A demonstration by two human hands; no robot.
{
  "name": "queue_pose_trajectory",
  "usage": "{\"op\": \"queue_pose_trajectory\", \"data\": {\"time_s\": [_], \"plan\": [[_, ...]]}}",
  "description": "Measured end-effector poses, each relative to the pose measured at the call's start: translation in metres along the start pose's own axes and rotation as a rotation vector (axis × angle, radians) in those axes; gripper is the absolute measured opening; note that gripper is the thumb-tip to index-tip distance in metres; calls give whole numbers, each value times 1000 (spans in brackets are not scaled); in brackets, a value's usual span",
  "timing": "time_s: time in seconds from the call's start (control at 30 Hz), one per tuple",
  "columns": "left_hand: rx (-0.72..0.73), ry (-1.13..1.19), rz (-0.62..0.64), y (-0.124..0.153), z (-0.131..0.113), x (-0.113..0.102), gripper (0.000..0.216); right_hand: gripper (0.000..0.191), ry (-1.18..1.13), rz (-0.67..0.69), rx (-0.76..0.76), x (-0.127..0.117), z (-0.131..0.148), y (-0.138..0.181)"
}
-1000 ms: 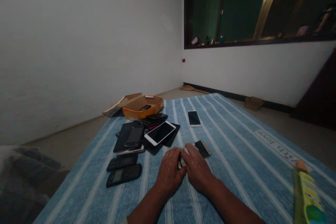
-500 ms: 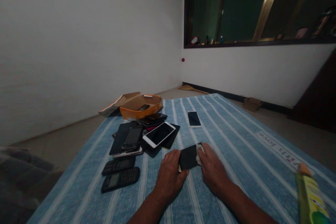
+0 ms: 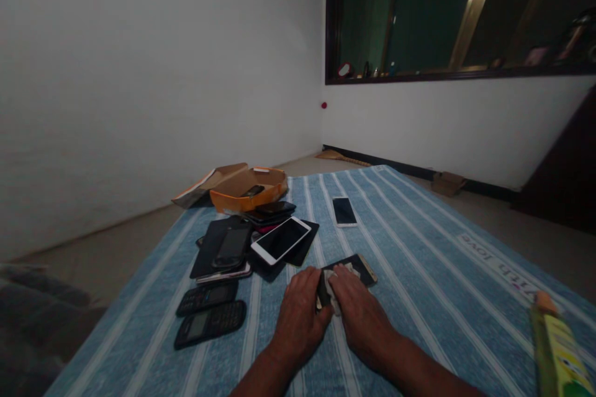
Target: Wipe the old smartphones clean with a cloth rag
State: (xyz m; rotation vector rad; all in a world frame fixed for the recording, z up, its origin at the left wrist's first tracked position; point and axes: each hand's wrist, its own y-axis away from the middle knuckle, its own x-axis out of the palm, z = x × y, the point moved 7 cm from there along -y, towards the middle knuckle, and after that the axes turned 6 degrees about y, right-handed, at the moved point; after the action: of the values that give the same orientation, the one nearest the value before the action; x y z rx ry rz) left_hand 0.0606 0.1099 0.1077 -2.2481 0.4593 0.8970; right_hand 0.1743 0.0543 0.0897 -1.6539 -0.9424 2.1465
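Note:
A dark smartphone [image 3: 361, 265] with a pale end lies flat on the blue striped cloth, in front of me. My left hand [image 3: 302, 305] is closed around its left end. My right hand [image 3: 357, 304] presses a whitish crumpled cloth or tissue [image 3: 336, 309] onto the middle of its screen, the fingers covering most of the wipe. Left of my hands are a white smartphone [image 3: 282, 240] with a black screen and a pile of dark phones [image 3: 229, 245]. Two keypad phones [image 3: 210, 324] lie nearer to me. Farther ahead, another white smartphone [image 3: 344, 211] rests apart.
An open orange cardboard box [image 3: 249, 195] with a phone inside stands at the far left of the striped cloth [image 3: 419, 298]. A yellow-green bottle [image 3: 563, 353] lies at the right edge. Beyond are a white wall [image 3: 162, 74] and a window [image 3: 433, 12].
My right hand has slid the wipe leftward across the phone, from its right end to its middle, uncovering the pale right end. My left hand has stayed on the left end.

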Motion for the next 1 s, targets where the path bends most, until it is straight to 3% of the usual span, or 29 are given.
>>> {"op": "queue_pose_trajectory", "data": {"time_s": [0.3,0.5,0.57,0.77,1.0], "plan": [[10,74,-13,1,4,-4,50,58,-248,243,-67,-11,18,-23],[-51,144,50,-6,0,-17,63,28,-307,234,-161,-36,21,-36],[-86,166,114,-8,-2,-17,56,23,-286,223,-162,-41,17,-38],[-114,165,75,-9,3,-16,47,23,-273,215,-176,-38,11,-36],[-114,157,117,-11,-5,-16,35,27,-200,194,-170,-29,10,-28]]}}
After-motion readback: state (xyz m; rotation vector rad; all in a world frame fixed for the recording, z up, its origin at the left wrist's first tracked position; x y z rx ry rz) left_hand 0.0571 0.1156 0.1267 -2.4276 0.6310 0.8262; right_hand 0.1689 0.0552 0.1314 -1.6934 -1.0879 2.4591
